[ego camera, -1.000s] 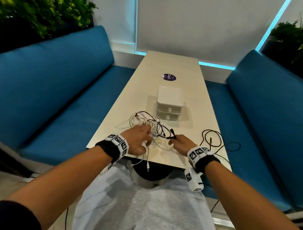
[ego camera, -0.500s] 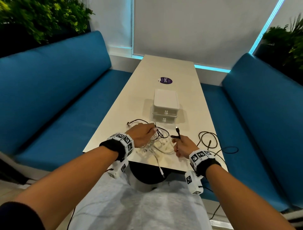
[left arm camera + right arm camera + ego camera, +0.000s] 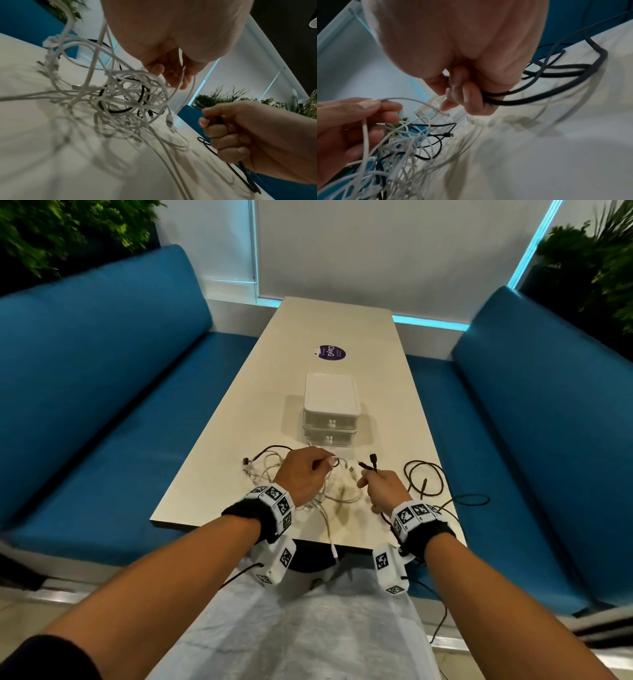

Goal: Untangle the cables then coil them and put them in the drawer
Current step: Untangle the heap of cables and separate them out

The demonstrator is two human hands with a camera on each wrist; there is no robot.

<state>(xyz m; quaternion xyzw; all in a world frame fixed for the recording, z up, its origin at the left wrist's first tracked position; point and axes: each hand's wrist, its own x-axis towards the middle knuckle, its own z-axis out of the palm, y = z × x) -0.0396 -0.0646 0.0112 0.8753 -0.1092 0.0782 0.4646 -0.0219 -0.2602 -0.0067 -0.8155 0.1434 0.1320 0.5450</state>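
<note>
A tangle of white cables [image 3: 274, 474] [image 3: 126, 94] [image 3: 399, 148] with a few black strands lies near the table's front edge. My left hand [image 3: 305, 474] [image 3: 171, 75] pinches a white cable and lifts part of the tangle off the table. Just to its right, my right hand [image 3: 380, 487] [image 3: 458, 94] [image 3: 240, 135] grips a black cable [image 3: 424, 484] [image 3: 556, 70], whose plug ends stick up above the fist and whose loops lie to the right. A small white two-drawer box [image 3: 331, 412] [image 3: 436, 112] stands behind the hands, both drawers closed.
The pale table [image 3: 342, 320] runs away from me between two blue benches [image 3: 102, 392] [image 3: 534, 412]. A purple round sticker [image 3: 329, 352] sits beyond the box. A black lead hangs over the table's right edge onto the bench. Plants stand in both back corners.
My left hand has lifted the white tangle higher and nearer the drawer box. The right hand has drawn the black cable ends free of the tangle, toward the right.
</note>
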